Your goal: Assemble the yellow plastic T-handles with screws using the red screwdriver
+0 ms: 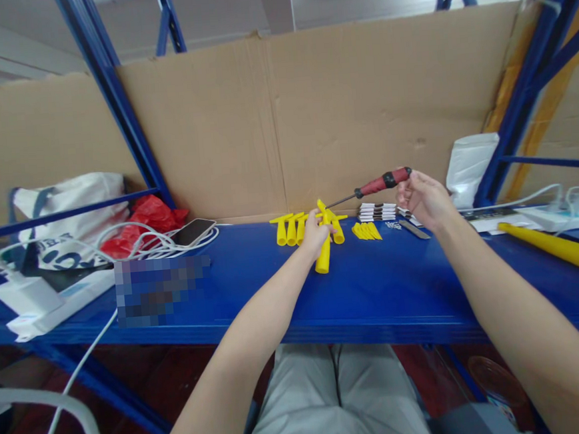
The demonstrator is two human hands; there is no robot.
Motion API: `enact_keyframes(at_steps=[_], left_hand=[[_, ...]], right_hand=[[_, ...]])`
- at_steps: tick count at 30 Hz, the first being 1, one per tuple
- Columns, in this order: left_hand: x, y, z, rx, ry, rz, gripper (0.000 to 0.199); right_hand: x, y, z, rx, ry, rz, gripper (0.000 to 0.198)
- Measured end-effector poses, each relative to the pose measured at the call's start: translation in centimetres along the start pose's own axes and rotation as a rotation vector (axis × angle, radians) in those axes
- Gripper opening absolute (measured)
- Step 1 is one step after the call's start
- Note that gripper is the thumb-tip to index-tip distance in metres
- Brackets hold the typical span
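The yellow tube [323, 260] is in front of you, over the middle of the bench [256, 300]; you cannot tell whether its near end rests there. It looks like light, fairly stiff plastic, probably a little slick, and unlikely to break under a modest squeeze. The thick barrel seems the surest place to hold it, since the thin far end gives less to grasp. Its long axis runs almost straight away from you, wide round end toward your body, narrow end toward the cardboard [202, 130].

Your left grip [313, 234] is closed around the tube's middle. Your right grip [425, 196] is pinched at the fingertips on the butt of the screwdriver [373, 187], which likely feels heavier toward its handle. The screwdriver lies crosswise, pointing left and slightly down; its tip reaches the tube's far end, though contact is unclear.

Farther out, more yellow pieces [281, 233] stand in a row, with white strips [377, 212] and small flat yellow parts [365, 231] to the right.
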State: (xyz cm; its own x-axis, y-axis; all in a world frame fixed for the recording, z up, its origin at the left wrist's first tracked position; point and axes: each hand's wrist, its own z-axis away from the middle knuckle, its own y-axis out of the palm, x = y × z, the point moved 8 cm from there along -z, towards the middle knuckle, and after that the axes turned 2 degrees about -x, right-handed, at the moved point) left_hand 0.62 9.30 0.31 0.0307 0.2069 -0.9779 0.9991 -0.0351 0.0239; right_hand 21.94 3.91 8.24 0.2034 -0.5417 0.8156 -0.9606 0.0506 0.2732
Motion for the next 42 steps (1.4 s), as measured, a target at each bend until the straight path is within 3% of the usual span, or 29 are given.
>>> enact_keyframes(at_steps=[9,23,31,42], left_hand=[[-0.1,0.1,0.2,0.003,-0.005,0.006,0.056],[-0.1,0.1,0.1,-0.002,0.001,0.006,0.053],[-0.1,0.0,0.2,-0.009,-0.009,0.004,0.055],[-0.4,0.0,0.6,-0.007,-0.011,0.013,0.055]], right_hand=[[-0.3,-1.2,-0.6,-0.063,-0.052,0.033,0.034],[-0.1,-0.3,-0.1,-0.004,0.011,-0.007,0.022],[-0.1,-0.7,-0.4,-0.027,-0.035,-0.009,0.031],[-0.4,-0.4,-0.2,-0.012,0.016,0.005,0.032]])
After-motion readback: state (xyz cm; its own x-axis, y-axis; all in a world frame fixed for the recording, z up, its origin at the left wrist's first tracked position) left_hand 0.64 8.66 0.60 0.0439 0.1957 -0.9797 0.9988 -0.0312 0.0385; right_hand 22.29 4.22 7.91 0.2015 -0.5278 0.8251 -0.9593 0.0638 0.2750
